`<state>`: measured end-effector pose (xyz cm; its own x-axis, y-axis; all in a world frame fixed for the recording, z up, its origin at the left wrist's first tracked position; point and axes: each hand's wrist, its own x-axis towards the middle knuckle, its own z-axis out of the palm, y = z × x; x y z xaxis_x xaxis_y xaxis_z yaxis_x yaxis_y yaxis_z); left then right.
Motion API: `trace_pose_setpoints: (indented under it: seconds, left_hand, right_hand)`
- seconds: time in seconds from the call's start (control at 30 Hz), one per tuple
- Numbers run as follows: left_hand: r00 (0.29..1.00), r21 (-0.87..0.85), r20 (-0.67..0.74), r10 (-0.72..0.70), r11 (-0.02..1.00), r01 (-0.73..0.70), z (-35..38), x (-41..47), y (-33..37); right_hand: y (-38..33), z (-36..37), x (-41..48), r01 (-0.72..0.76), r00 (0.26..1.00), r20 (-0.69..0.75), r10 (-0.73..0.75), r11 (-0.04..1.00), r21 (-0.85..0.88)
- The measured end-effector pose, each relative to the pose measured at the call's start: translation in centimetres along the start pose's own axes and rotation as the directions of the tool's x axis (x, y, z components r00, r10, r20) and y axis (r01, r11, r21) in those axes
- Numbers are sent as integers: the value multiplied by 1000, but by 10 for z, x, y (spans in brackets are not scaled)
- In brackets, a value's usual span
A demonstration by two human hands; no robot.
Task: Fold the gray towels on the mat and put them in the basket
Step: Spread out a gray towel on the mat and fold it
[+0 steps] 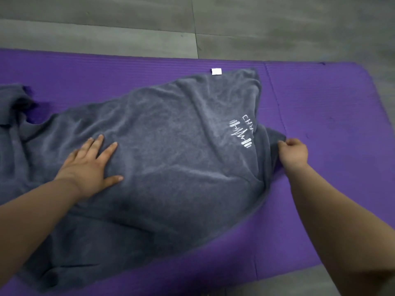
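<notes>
A large gray towel point(171, 150) lies spread and wrinkled across the purple mat point(320, 107). It carries white embroidery point(243, 131) near its right side and a small white tag point(216, 71) at its far edge. My left hand point(89, 165) presses flat on the towel's left-middle, fingers straight and spread. At the towel's right edge my right hand point(294, 151) pinches a corner of the cloth, lifting it slightly off the mat. No basket is in view.
Gray tiled floor point(192, 24) runs beyond the mat's far edge and shows again at the near right corner. More gray cloth point(12, 103) bunches at the far left of the mat. Bare purple mat lies to the right of the towel.
</notes>
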<state>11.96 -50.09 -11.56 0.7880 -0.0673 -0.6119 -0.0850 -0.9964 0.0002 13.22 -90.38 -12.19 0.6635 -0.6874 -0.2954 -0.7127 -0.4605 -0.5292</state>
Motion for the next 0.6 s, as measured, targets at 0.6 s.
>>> trace_pose_setpoints:
  seconds: [0.6]
  left_hand:
    - [985, 75, 34, 168, 982, -171, -3, 4, 52]
  right_hand:
    - [122, -87, -52, -491, 817, -386, 428, 867, -78]
